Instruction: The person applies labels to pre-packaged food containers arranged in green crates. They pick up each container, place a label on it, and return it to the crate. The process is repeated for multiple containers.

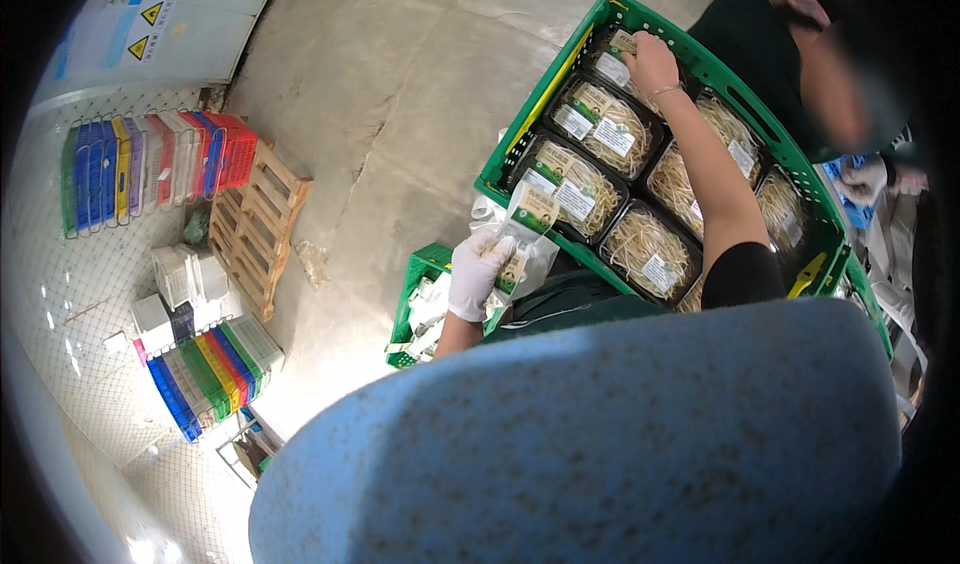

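My left hand (478,265), in a white glove, grips a strip of printed labels (534,208) on clear backing, beside the near left edge of a green plastic crate (517,118). Inside the crate lie several black trays of bean sprouts (651,253) under clear film. Most of them carry a white sticker, and some also a green and tan label. My right hand (651,61), bare, rests on the tray (611,61) in the crate's far corner, its fingers at the label there. Whether it holds anything cannot be seen.
A smaller green crate (420,264) with white material stands below my left hand. Across the floor are a wooden pallet (262,226) and stacks of coloured crates (161,160). Another person (780,76) is close to the crate's far right side; a gloved hand (861,181) shows at right.
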The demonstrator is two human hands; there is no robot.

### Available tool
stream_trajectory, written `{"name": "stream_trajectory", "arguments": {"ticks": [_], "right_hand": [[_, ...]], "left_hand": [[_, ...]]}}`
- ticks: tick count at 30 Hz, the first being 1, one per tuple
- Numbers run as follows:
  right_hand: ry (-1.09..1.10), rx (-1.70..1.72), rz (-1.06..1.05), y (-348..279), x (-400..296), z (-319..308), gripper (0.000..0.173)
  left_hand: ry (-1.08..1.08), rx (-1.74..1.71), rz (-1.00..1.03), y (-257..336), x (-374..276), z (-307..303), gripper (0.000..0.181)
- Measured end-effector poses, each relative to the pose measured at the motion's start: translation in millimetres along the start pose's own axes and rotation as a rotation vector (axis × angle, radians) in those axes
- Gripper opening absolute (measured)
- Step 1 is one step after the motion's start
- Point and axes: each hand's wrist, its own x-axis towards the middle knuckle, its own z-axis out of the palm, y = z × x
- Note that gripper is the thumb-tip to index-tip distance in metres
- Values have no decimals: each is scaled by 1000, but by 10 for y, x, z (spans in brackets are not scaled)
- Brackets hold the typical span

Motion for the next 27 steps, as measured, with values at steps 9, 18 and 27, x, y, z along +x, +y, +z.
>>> {"name": "stream_trajectory", "arguments": {"ticks": [9,18,27], "right_hand": [[2,-228,-22,17,-229,419,67],[-867,1232,-274,-784,-1571,-879,47],[-323,981,-72,-641,-2349,-1421,18]], "left_hand": [[48,-121,7,-156,-195,-44,13],[-160,-137,203,-157,-79,404,22],[-320,122,164,161,-159,960,17]]}}
